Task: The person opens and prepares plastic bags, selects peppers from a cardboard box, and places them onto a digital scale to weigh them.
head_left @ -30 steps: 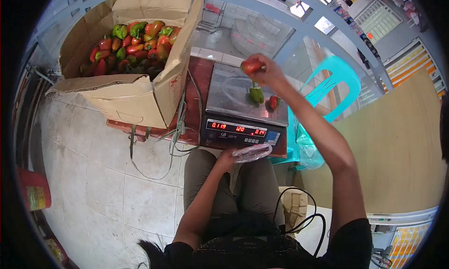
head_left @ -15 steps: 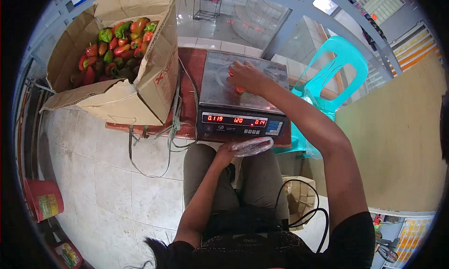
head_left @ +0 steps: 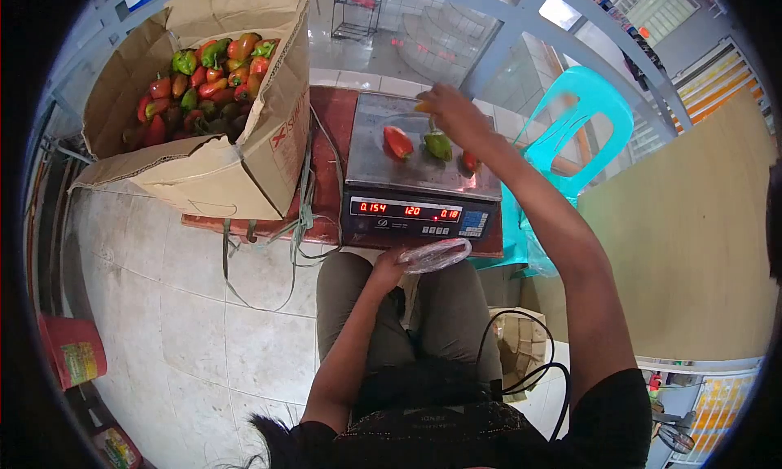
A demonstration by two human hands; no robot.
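Observation:
On the metal plate of a digital scale (head_left: pixel 371 163) lie a red pepper (head_left: pixel 397 143), a green pepper (head_left: pixel 438 147) and another red pepper (head_left: pixel 470 161), partly behind my right forearm. My right hand (head_left: pixel 456 114) is over the back of the plate, its fingers closed on an orange-yellow pepper (head_left: pixel 423 107) that shows only in part. Its red display reads 0.154, 1.20 and 0.18. Below the scale, over my lap, my left hand (head_left: pixel 388 267) grips a clear plastic bag (head_left: pixel 436 256).
A large open cardboard box (head_left: pixel 220 184) of red and green peppers stands left of the scale on a red-brown table (head_left: pixel 327 110). Straps hang between them. To the right are a turquoise chair (head_left: pixel 599 114) and a wooden surface (head_left: pixel 684 249). A smaller carton (head_left: pixel 521 339) stands below.
A red pepper now lies released on the left of the plate. My right hand has moved back and right. The display went from 0.119 to 0.154.

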